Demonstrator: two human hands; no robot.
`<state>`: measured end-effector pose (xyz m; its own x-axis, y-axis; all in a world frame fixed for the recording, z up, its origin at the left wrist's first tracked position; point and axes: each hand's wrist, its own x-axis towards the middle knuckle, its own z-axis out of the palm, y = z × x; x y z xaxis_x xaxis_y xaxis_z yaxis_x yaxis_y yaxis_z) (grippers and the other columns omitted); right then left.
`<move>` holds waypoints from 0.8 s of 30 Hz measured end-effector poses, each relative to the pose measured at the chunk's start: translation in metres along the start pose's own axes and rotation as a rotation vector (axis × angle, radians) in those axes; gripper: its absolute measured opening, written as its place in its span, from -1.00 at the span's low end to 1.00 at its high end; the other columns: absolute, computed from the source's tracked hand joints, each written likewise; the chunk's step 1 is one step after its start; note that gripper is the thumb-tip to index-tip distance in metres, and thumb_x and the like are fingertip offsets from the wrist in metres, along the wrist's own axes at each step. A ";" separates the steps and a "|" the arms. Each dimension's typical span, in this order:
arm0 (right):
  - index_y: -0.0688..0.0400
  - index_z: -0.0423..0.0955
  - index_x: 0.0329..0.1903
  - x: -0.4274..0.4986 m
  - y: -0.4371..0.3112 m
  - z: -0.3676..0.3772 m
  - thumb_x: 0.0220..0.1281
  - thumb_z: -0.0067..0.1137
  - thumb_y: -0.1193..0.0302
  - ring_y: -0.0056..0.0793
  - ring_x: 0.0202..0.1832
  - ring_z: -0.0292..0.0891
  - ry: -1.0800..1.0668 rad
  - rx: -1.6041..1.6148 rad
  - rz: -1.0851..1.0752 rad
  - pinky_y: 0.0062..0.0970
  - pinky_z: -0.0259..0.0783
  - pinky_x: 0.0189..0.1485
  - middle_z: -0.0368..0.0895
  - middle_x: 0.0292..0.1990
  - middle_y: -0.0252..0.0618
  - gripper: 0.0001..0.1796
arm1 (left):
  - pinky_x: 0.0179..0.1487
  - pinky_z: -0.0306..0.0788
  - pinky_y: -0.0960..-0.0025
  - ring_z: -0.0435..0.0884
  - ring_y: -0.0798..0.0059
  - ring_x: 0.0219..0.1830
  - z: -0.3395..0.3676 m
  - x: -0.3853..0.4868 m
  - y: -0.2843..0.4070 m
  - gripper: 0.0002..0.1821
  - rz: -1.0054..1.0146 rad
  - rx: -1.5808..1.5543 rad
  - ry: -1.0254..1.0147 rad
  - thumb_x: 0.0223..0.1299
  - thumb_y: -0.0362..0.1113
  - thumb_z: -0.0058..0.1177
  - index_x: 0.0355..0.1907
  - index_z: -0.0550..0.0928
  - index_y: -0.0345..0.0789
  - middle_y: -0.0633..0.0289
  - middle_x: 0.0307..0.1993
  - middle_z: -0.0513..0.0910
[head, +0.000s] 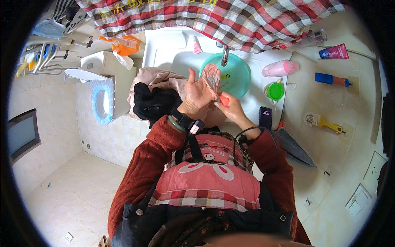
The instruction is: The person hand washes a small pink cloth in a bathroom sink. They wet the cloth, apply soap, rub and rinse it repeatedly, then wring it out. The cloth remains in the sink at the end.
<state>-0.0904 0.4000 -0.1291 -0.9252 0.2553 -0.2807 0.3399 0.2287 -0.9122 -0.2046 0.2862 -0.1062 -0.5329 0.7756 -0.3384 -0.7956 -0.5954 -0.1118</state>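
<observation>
My left hand (199, 89) is palm up beside the near rim of a green plastic basin (242, 85) in the sink, with a wet, light pink cloth (211, 77) lying over its fingers. My right hand (230, 106), wet, grips a small orange-red object (224, 101), perhaps a bar of soap, and touches the cloth's lower edge. The metal faucet (225, 56) reaches over the basin. Left of my left hand, a black garment (154, 102) lies on a beige-pink garment (157, 74) at the sink's edge.
On the sink stand a pink bottle (277, 68), a green-lidded cup (275, 91), a phone (265, 117) and a pink tube (196, 45). A yellow-handled brush (327, 124) and a blue-handled tool (327, 79) hang on the right wall. A toilet (106, 86) stands left; a checked cloth (185, 18) hangs ahead.
</observation>
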 end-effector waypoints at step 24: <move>0.11 0.40 -0.23 0.019 -0.086 0.019 -0.27 0.27 0.25 -0.11 -0.04 0.33 0.149 -0.498 -0.708 -0.17 0.27 0.00 0.38 -0.13 -0.17 -0.55 | 0.24 0.18 0.22 0.26 0.25 0.19 -0.012 -0.010 -0.043 -0.51 0.562 0.205 -0.567 0.21 -0.01 -0.23 0.12 0.30 -0.25 0.17 0.16 0.27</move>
<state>-0.1408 0.3671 -0.0618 -0.9265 0.0103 0.3761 -0.2397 0.7543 -0.6112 -0.1617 0.3018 -0.1096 -0.8882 0.3941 0.2363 -0.3743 -0.9188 0.1255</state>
